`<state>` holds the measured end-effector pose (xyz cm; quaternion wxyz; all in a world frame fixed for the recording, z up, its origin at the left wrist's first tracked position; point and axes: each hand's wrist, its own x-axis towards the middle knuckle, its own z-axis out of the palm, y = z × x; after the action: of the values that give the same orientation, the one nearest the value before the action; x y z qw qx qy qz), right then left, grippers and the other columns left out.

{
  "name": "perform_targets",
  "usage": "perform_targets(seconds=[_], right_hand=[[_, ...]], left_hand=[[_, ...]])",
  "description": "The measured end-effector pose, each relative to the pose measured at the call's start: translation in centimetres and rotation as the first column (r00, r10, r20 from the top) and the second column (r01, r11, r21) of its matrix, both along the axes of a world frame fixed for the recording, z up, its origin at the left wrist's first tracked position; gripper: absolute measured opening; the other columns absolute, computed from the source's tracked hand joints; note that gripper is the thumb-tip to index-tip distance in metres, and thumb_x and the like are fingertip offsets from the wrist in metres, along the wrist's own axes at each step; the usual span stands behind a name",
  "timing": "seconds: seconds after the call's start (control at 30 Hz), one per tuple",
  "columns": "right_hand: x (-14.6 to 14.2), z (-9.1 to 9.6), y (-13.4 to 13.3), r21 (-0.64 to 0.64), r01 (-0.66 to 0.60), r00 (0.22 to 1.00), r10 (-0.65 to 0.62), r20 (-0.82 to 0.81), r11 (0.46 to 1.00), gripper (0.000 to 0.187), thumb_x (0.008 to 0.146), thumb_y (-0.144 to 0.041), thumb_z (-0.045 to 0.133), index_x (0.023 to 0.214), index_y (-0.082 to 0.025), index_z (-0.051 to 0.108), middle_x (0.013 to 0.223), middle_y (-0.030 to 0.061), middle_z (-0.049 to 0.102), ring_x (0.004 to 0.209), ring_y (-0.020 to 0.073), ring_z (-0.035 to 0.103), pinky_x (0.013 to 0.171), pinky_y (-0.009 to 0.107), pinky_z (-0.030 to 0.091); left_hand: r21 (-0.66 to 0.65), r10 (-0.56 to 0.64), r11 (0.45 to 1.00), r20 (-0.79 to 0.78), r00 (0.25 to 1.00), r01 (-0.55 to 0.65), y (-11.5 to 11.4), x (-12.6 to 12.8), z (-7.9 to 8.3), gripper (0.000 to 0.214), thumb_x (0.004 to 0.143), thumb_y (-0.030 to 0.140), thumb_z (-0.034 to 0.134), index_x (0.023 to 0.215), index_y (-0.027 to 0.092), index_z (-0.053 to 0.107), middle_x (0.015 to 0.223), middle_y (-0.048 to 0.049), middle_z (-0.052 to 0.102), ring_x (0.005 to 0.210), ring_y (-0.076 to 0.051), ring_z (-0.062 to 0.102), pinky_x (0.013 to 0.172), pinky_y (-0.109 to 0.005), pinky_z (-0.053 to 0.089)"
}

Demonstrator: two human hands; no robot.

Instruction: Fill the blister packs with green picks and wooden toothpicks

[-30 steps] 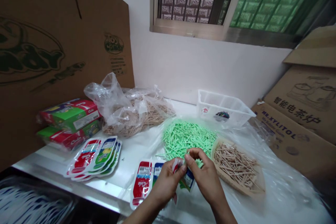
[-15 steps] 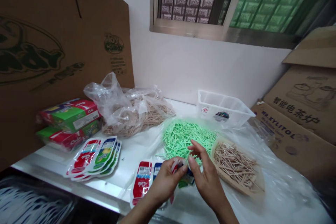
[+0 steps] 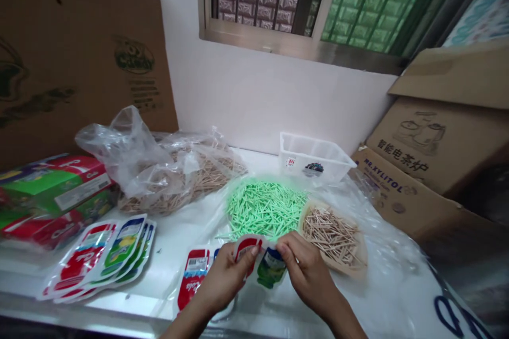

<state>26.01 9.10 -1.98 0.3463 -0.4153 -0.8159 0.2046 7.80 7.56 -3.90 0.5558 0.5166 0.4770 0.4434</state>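
Observation:
A twin candy packet [image 3: 271,269], red on one side and blue-green on the other, is held up between both hands. My left hand [image 3: 227,282] pinches its red side with the thumb on top. The fingers of my right hand [image 3: 305,267] are closed on its upper right edge. Partly behind my left wrist, another packet [image 3: 193,274] with a red cola side lies on the table. Just beyond the hands is a heap of light green sticks [image 3: 266,206]. Right of it sits a shallow tray [image 3: 352,270] of brown sticks [image 3: 332,230].
Several packets [image 3: 85,262] are stacked at the left, before red and green boxes [image 3: 59,185]. A clear bag [image 3: 159,169] of brown sticks lies behind. A white plastic bin [image 3: 318,161] stands near the wall. Cardboard boxes [image 3: 413,180] rise at right, a big carton [image 3: 107,37] at left.
The view has swung to the right. My right hand's spread fingers have closed on the packet's edge, and the packet now shows its red and blue-green faces between my hands.

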Motion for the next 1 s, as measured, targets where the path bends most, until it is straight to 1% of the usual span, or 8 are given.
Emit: perform_targets(seconds=[0.07,0.17,0.3,0.37,0.47,0.73,0.87,1.0], right_hand=[[2.6,0.3,1.2,-0.120,-0.034,0.999,0.036,0.013,0.992,0.024,0.093,-0.031,0.036,0.095,-0.021,0.057,0.083,0.0012,0.060,0.074,0.0138,0.055,0.068,0.024,0.041],[8.7,-0.1,4.0,-0.173,0.188,0.971,-0.157,0.180,0.967,0.027,0.091,-0.035,0.034,0.096,-0.021,0.057,0.086,0.0019,0.062,0.078,0.0157,0.057,0.071,0.025,0.041],[16.0,-2.0,7.3,0.021,0.470,0.680,-0.378,0.628,0.882,0.028,0.076,-0.028,0.051,0.100,-0.016,0.059,0.098,0.0089,0.061,0.093,0.0219,0.054,0.078,0.029,0.037],[17.3,-3.2,8.1,0.070,0.477,0.568,-0.368,0.736,0.876,0.035,0.073,-0.028,0.053,0.106,-0.016,0.057,0.100,0.0099,0.061,0.095,0.0238,0.052,0.078,0.029,0.035],[16.4,-5.0,8.9,0.121,0.492,0.508,-0.398,0.764,0.862,0.042,0.077,-0.031,0.051,0.114,-0.012,0.052,0.104,0.0138,0.060,0.097,0.0273,0.050,0.078,0.033,0.034],[14.3,-6.3,9.1,0.236,0.471,0.491,-0.475,0.731,0.850,0.022,0.087,-0.022,0.039,0.094,-0.016,0.058,0.096,0.0124,0.059,0.097,0.0276,0.048,0.082,0.037,0.028],[15.1,-5.8,9.2,0.235,0.492,0.585,-0.518,0.624,0.838,0.019,0.087,-0.024,0.038,0.083,-0.015,0.055,0.091,0.0129,0.060,0.095,0.0279,0.049,0.087,0.041,0.026],[15.2,-5.6,9.6,0.164,0.479,0.670,-0.480,0.566,0.862,0.019,0.090,-0.024,0.032,0.084,-0.017,0.049,0.082,0.0084,0.060,0.085,0.0220,0.054,0.081,0.033,0.034]], left_hand=[[-0.010,0.005,1.000,-0.005,1.000,-0.005,0.1,-0.1,-0.2,0.033,0.078,0.042,0.058,0.063,0.013,0.062,0.052,0.0011,0.052,0.050,-0.010,0.041,0.049,-0.020,0.030],[0.011,0.047,0.999,0.043,0.998,-0.047,0.4,-0.6,0.0,0.031,0.071,0.038,0.066,0.054,0.013,0.059,0.051,0.0018,0.049,0.051,-0.010,0.040,0.050,-0.021,0.030],[-0.064,0.160,0.986,0.095,0.982,-0.155,0.7,-0.8,0.5,0.033,0.064,0.042,0.071,0.054,0.014,0.055,0.050,0.0037,0.045,0.048,-0.008,0.035,0.047,-0.020,0.026],[-0.112,0.208,0.974,0.111,0.972,-0.196,0.9,-0.5,0.5,0.038,0.062,0.046,0.071,0.054,0.015,0.050,0.048,0.0051,0.041,0.045,-0.007,0.031,0.045,-0.019,0.023],[-0.137,0.200,0.974,0.129,0.971,-0.182,1.0,0.2,0.1,0.042,0.060,0.049,0.071,0.054,0.016,0.047,0.047,0.0061,0.038,0.043,-0.006,0.028,0.043,-0.019,0.019],[-0.120,0.141,0.984,0.096,0.985,-0.130,1.6,-0.4,-0.1,0.043,0.060,0.051,0.070,0.052,0.015,0.048,0.046,0.0061,0.038,0.043,-0.006,0.029,0.042,-0.018,0.021],[-0.088,0.162,0.984,0.091,0.983,-0.155,2.2,-0.5,0.7,0.039,0.065,0.051,0.067,0.059,0.014,0.055,0.050,0.0030,0.048,0.047,-0.009,0.039,0.044,-0.018,0.028],[-0.038,0.165,0.986,0.111,0.980,-0.162,3.7,0.4,1.1,0.041,0.066,0.054,0.065,0.062,0.013,0.060,0.051,0.0017,0.053,0.045,-0.009,0.041,0.042,-0.018,0.030]])
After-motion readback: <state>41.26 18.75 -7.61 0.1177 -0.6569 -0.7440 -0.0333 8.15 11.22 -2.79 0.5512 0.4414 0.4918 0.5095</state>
